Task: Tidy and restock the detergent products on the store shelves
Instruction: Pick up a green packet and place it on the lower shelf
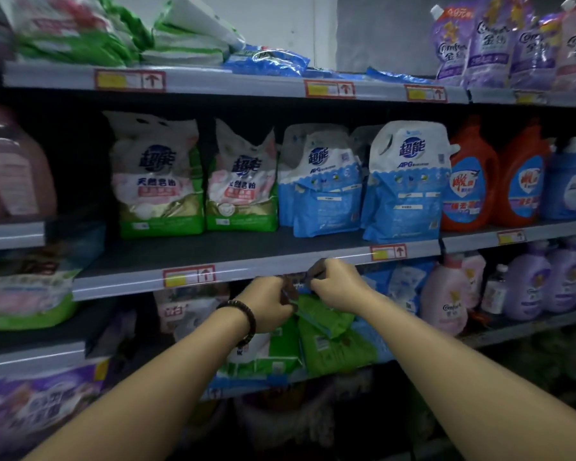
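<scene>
Both arms reach under the middle shelf's front edge (246, 261). My left hand (270, 302), with a dark bead bracelet on the wrist, and my right hand (338, 282) both pinch the top of a green detergent bag (330, 337) that stands tilted on the lower shelf. The bag's top edge is hidden by my fingers and the shelf lip. On the middle shelf stand two green and white detergent bags (157, 181) and blue and white pouches (406, 184).
Orange detergent jugs (469, 181) stand right of the pouches. Pink and purple softener bottles (446, 301) fill the lower right shelf. Purple refill pouches (492, 41) and stacked green bags (80, 31) sit on the top shelf. A pink jug (10, 168) stands far left.
</scene>
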